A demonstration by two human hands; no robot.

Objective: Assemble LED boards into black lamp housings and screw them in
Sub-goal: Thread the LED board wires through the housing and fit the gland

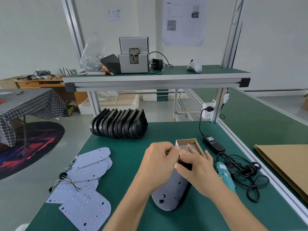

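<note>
**Board seated, wires being dressed at the far end**

While the board lies face-down in its housing at the middle of the mat, you are working at its far end, where both hands meet over a dark bundle of wires. Your left hand has its fingers curled, thumb and fingertips pinching something small at the wire ends — what exactly, the view does not show. Your right hand lies over the housing's end with fingers bent, thumb and forefinger pinching the wires.

This reads as the seating step, not yet the screwing: the holes in the board look empty. The next move likely calls for tucking the wires clear so the board sits flat, then a screw from the box and the driver.

Mind your room. The box stands just beyond your right fingers — a careless lift could tip it. The driver lies just right of your forearm, with its cable looped beyond it towards the bench rail. The adapter sits behind. To your left, spare boards are fanned out near the mat's left edge, some overhanging it. The stack of housings stands at the back, well apart. Open mat lies between the spare boards and your left arm.
</note>
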